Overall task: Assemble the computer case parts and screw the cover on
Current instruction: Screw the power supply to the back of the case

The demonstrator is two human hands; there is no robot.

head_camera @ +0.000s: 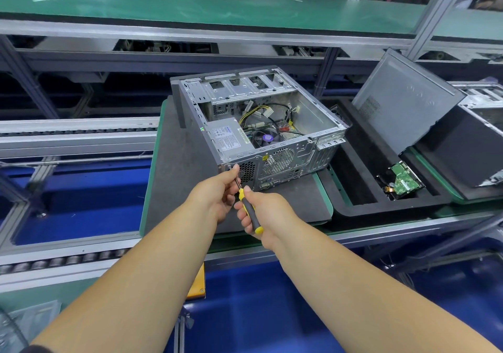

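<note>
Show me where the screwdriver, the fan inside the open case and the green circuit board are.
screwdriver [249, 211]: head view, on its black and yellow handle.
fan [265, 138]: head view, on its hub inside the case.
green circuit board [402, 179]: head view, on its green face, in the black tray.

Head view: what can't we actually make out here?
- Head view: the screwdriver tip and any screw at the case rear corner are hidden by the left hand.
- Power supply label: print too small.
- Second case: cut off by the right edge.
- Right hand palm: faces away.
</note>
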